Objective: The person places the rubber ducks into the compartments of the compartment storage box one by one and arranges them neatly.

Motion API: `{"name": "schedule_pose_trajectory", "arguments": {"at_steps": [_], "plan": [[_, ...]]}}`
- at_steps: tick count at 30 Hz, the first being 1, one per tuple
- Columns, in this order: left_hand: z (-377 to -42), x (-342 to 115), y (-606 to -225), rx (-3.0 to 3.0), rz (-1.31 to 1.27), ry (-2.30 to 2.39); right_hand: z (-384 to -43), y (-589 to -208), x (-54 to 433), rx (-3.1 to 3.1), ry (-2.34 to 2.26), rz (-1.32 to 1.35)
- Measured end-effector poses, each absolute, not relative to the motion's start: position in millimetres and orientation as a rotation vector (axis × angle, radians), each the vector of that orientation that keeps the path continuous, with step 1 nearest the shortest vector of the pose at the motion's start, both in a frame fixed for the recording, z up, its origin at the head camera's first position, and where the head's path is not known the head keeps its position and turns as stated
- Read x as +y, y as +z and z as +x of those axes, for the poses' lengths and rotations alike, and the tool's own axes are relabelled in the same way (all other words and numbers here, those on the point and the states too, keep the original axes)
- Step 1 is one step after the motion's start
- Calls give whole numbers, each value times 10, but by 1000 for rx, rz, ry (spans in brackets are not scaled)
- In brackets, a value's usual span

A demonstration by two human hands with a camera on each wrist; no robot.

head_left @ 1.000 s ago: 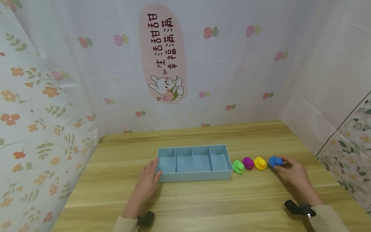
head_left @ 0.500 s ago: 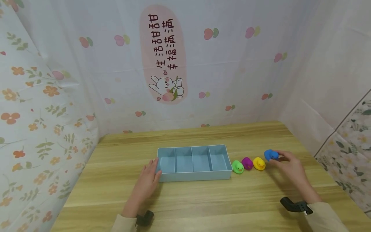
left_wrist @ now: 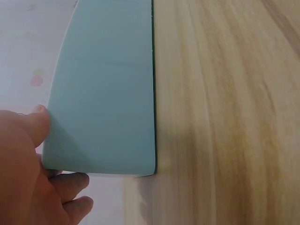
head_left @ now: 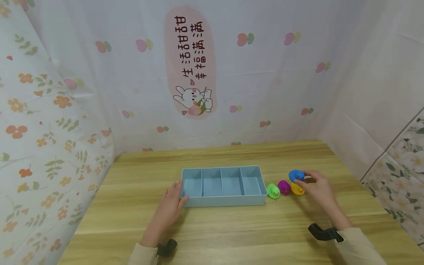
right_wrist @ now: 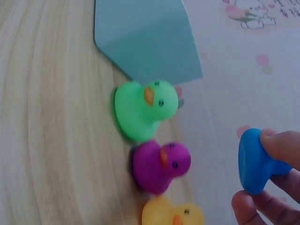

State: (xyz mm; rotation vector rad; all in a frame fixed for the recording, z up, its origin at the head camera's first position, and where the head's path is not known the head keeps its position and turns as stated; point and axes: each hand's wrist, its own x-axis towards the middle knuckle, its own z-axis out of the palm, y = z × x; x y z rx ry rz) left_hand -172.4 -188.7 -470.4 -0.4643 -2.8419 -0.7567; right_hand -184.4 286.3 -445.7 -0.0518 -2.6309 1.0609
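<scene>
In the head view my left hand [head_left: 170, 202] rests against the left end of a light blue box [head_left: 225, 201] with several compartments in a row. Its thumb touches the rim at the front corner, and other fingertips lie along the end wall in the left wrist view. My right hand [head_left: 319, 189] pinches a blue toy duck [right_wrist: 255, 161] between thumb and fingers, off the table. Below it sits a yellow toy duck [head_left: 297, 190], partly hidden by the blue one. A purple toy duck [head_left: 283, 187] and a green toy duck [head_left: 273, 191] stand left of it.
The green duck stands at the box's right end. Everything stands on a wood-grain table [head_left: 225, 235]. Patterned cloth [head_left: 139, 84] hangs behind it and at both sides. Each wrist wears a black strap mount [head_left: 326, 233].
My right hand has lifted the blue duck from the table and carried it left, from beyond the yellow duck to above it. The left hand stays at the box.
</scene>
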Motion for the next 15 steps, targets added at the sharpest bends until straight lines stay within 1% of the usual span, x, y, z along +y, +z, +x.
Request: {"name": "schedule_pose_trajectory", "arguments": {"at_steps": [15], "plan": [[-1721, -1887, -4706, -2852, -481, -764, -1921, -4412, 2488, -2624, 1054, 73]]}}
